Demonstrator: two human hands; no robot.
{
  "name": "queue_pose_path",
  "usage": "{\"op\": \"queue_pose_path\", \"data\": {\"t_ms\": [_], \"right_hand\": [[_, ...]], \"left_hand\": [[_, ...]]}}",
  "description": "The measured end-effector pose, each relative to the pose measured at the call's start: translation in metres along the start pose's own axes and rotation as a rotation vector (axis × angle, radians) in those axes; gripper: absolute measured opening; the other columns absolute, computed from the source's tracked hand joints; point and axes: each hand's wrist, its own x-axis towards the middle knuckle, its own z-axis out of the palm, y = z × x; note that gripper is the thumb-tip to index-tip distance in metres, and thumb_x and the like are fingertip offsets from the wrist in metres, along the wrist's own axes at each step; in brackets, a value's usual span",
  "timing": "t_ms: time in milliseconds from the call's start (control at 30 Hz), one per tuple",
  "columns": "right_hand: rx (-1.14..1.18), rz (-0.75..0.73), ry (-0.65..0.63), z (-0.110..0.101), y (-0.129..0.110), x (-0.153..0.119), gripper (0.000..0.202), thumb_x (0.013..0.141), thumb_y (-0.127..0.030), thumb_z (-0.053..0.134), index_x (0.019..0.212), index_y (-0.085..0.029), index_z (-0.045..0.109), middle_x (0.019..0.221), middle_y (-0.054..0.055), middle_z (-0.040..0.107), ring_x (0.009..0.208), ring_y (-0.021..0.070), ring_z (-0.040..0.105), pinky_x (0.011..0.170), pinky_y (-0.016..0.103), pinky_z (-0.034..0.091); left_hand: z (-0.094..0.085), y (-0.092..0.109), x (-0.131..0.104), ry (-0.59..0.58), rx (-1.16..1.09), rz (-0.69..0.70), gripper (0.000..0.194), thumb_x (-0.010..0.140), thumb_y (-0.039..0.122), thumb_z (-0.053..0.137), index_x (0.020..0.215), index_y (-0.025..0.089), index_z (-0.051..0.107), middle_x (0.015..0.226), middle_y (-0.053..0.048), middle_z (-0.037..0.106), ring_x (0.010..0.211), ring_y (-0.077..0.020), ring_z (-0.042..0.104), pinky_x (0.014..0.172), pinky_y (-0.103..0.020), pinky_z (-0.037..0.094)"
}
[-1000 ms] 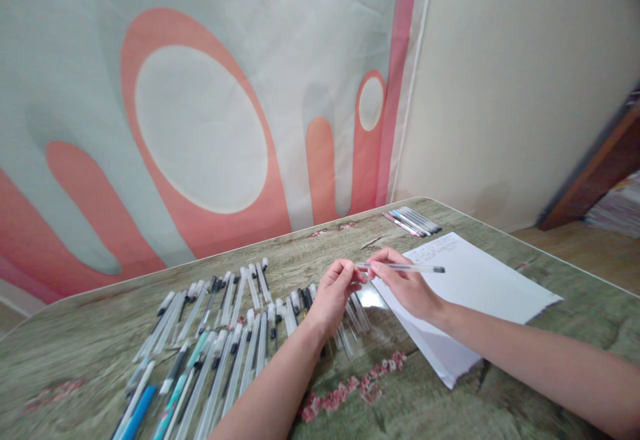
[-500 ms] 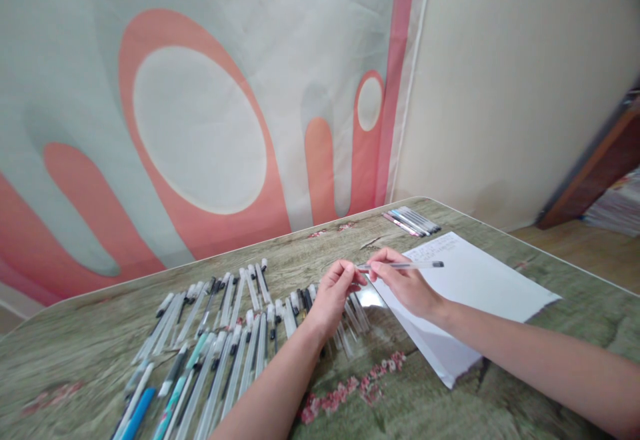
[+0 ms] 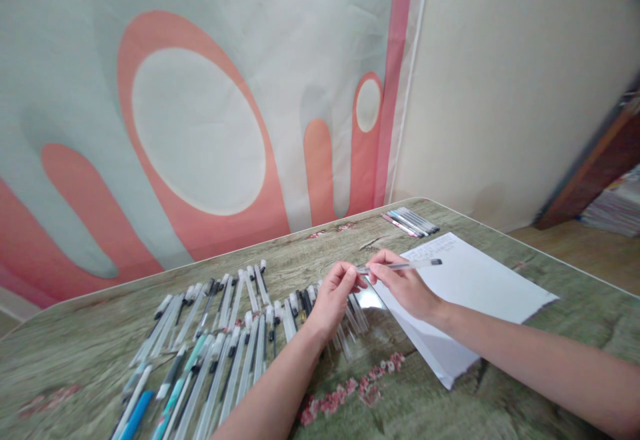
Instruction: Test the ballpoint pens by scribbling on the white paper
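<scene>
Pens point(image 3: 235, 303) lie in rows across the left and middle of the desk point(image 3: 90, 347), as I see it through my remote view, with a sheet of paper point(image 3: 465, 300) to their right. Just behind the sheet, a smaller bundle point(image 3: 411, 222) rests side by side near the far corner. A printed hanging point(image 3: 290, 47) stands behind the desk; a wall point(image 3: 475, 93) adjoins it at right.
</scene>
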Motion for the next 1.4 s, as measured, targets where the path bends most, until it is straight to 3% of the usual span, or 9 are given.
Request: {"op": "queue_pose_path", "data": {"t_ms": [233, 400, 533, 767, 1033, 1133, 1300, 1400], "right_hand": [[-0.042, -0.01, -0.014, 0.0, -0.002, 0.002, 0.017, 0.083, -0.03, 0.046, 0.073, -0.018, 0.052, 0.064, -0.002, 0.054, 0.064, 0.0116, 0.051, 0.066, 0.026, 0.041], [-0.143, -0.059, -0.053, -0.005, 0.016, 0.013, 0.026, 0.086, -0.037, 0.041, 0.098, -0.02, 0.056, 0.075, 0.002, 0.061, 0.073, 0.0149, 0.057, 0.072, 0.03, 0.044], [-0.363, -0.181, -0.121, -0.01, 0.038, 0.021, 0.025, 0.082, -0.036, 0.049, 0.098, -0.022, 0.061, 0.092, 0.005, 0.064, 0.088, 0.0204, 0.056, 0.082, 0.037, 0.042], [-0.419, -0.317, -0.239, -0.012, 0.058, 0.026, 0.03, 0.079, -0.03, 0.051, 0.107, -0.023, 0.059, 0.099, 0.006, 0.063, 0.1, 0.023, 0.052, 0.089, 0.043, 0.039], [-0.442, -0.318, -0.302, -0.014, 0.053, 0.025, 0.031, 0.081, -0.027, 0.047, 0.11, -0.023, 0.059, 0.102, 0.006, 0.062, 0.103, 0.021, 0.052, 0.089, 0.04, 0.039], [-0.449, -0.323, -0.315, -0.012, 0.052, 0.024, 0.029, 0.081, -0.028, 0.046, 0.106, -0.022, 0.061, 0.098, 0.006, 0.063, 0.102, 0.0211, 0.052, 0.088, 0.039, 0.039], [-0.415, -0.308, -0.223, -0.01, 0.055, 0.023, 0.024, 0.08, -0.03, 0.048, 0.094, -0.021, 0.065, 0.088, 0.005, 0.065, 0.093, 0.0216, 0.054, 0.084, 0.04, 0.041], [-0.413, -0.289, -0.284, -0.016, 0.055, 0.023, 0.023, 0.08, -0.029, 0.05, 0.096, -0.022, 0.064, 0.089, 0.005, 0.065, 0.088, 0.0208, 0.055, 0.081, 0.038, 0.042]], "left_hand": [[0.003, 0.0, 0.001, 0.054, 0.065, -0.021, 0.03, 0.08, 0.046, 0.046, 0.076, 0.017, 0.05, 0.072, -0.002, 0.057, 0.069, -0.0117, 0.052, 0.069, -0.025, 0.039], [-0.001, -0.003, 0.008, 0.313, 0.077, -0.049, 0.033, 0.079, 0.049, 0.044, 0.085, 0.017, 0.051, 0.073, -0.003, 0.059, 0.068, -0.0135, 0.056, 0.064, -0.025, 0.04], [-0.008, -0.006, 0.012, 0.424, 0.058, -0.045, 0.03, 0.079, 0.047, 0.044, 0.086, 0.018, 0.05, 0.073, -0.002, 0.06, 0.066, -0.013, 0.057, 0.063, -0.025, 0.04], [-0.009, -0.009, 0.012, 0.433, 0.033, -0.045, 0.03, 0.078, 0.047, 0.046, 0.085, 0.018, 0.051, 0.071, -0.001, 0.06, 0.063, -0.0124, 0.057, 0.061, -0.024, 0.04], [-0.008, -0.007, 0.011, 0.437, 0.031, -0.054, 0.029, 0.078, 0.046, 0.046, 0.086, 0.018, 0.05, 0.071, -0.001, 0.06, 0.063, -0.0123, 0.057, 0.061, -0.025, 0.04], [-0.008, -0.007, 0.011, 0.437, 0.027, -0.056, 0.029, 0.078, 0.046, 0.046, 0.086, 0.018, 0.05, 0.071, -0.001, 0.06, 0.063, -0.0123, 0.057, 0.061, -0.025, 0.041], [-0.009, -0.009, 0.011, 0.442, 0.023, -0.058, 0.029, 0.078, 0.047, 0.046, 0.085, 0.018, 0.05, 0.069, -0.001, 0.06, 0.062, -0.012, 0.057, 0.06, -0.024, 0.041], [-0.008, -0.009, 0.011, 0.445, 0.017, -0.061, 0.03, 0.078, 0.046, 0.045, 0.085, 0.018, 0.05, 0.069, -0.001, 0.06, 0.061, -0.0118, 0.057, 0.059, -0.024, 0.04]]}}
